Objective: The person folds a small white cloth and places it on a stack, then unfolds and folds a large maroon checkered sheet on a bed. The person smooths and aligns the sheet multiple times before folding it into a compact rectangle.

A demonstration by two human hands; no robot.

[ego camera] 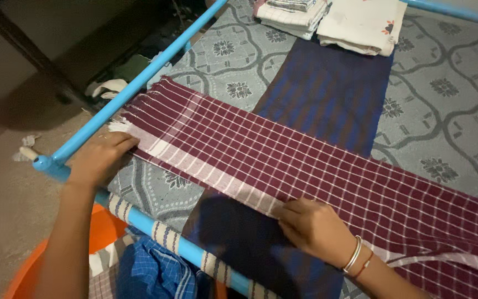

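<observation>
A maroon checked cloth (305, 160) lies spread flat across a grey patterned bed (449, 99), its long axis running from the fringed end at the left of the frame down to the lower right corner. Under it sits a dark blue cloth (327, 94).

The left hand (99, 158) rests at the fringed end, near the left edge of the frame, fingers curled down onto the corner of the cloth beside the blue bed rail (139, 83); whether it pinches the fabric or only presses it I cannot tell. The right hand (313, 227), in the lower middle, has its fingers bent and closed on the near pale-striped edge. Both hands are on the same near edge, well apart along the cloth's length, and the rest of the cloth lies away from the fingers toward the upper right.

2 stacks of folded cloth (333, 19) sit at the top. An orange tub (103, 232) with laundry is at the lower left.
</observation>
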